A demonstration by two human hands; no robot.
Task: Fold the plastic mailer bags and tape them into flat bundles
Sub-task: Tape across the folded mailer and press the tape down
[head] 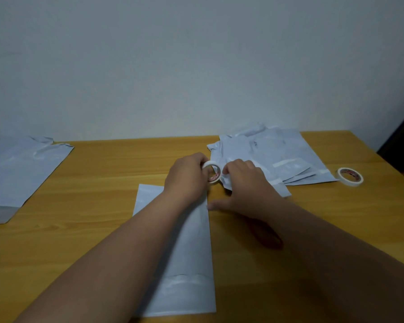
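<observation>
Folded bag [191,248] flat on table [103,206], under our forearms. Left hand [187,176] fingers grasp tape roll [212,171]; right hand [243,185] fingers curled, apparently picking tape end. We judge: taping step. Next: pull strip, press over fold. Taped bundles [273,157] beyond; spare roll [350,176] right.

folded mailer [187,264] flat, near edge | taped bundles [278,157] stacked far right | tape roll [212,174] upright between

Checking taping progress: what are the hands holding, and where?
The left hand grips a tape roll by its rim; the right hand seems to pinch at its edge, unclear.
</observation>
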